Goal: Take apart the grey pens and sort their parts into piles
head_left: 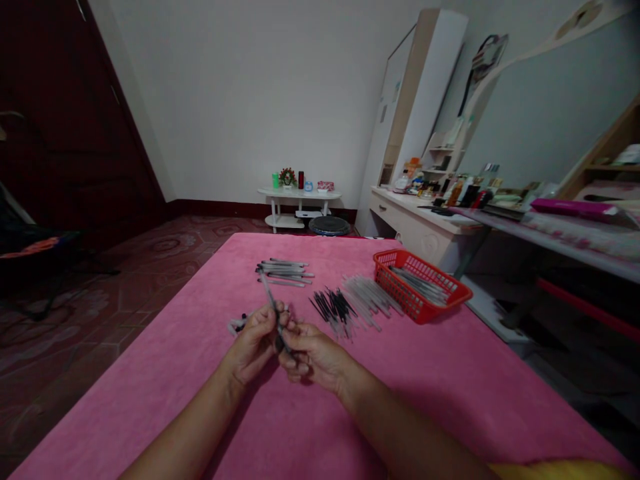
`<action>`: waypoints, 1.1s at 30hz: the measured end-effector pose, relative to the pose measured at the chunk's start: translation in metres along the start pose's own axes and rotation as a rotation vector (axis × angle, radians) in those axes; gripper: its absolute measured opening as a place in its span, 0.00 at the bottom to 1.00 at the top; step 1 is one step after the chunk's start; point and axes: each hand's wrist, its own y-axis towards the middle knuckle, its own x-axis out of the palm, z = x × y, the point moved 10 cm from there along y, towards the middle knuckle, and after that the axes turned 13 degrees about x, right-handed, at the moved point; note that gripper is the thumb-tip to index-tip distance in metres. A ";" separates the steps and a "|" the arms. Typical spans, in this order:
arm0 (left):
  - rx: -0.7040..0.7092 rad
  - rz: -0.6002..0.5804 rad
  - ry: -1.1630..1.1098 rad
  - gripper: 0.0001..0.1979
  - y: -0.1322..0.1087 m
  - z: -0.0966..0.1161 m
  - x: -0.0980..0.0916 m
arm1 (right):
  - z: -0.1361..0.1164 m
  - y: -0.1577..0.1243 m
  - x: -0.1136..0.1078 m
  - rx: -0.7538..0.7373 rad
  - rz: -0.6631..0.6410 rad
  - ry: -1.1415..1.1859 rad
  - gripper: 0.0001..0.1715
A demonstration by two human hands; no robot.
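1. Pink, plush-looking tabletop [280, 433] below; over its middle, slim, smooth grey stick [269, 290], tilted.
2. Clamped on that stick: fingers of left hand [257, 340] and, at its lower end, right hand [310, 353].
3. Toward far edge: row of dark-ended sticks [287, 274].
4. Toward right edge: thin black-ended rods [336, 305], translucent tubes [367, 300], red lattice basket [434, 313].

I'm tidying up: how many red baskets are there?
1 basket: on the pink cloth, right of the clear tubes. No other shows.
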 end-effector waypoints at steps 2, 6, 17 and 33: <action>0.008 0.033 0.041 0.13 0.002 -0.004 -0.003 | -0.003 0.002 -0.013 -0.027 0.120 -0.126 0.22; 0.015 0.070 0.139 0.15 0.004 -0.010 -0.005 | -0.012 -0.003 -0.037 -0.053 0.437 -0.531 0.20; 0.376 0.374 0.691 0.18 0.012 0.060 -0.061 | -0.026 -0.025 -0.009 -0.243 0.891 -1.579 0.11; 0.593 -0.187 1.595 0.11 0.002 0.052 -0.006 | -0.067 -0.041 -0.091 -0.423 0.897 -0.837 0.22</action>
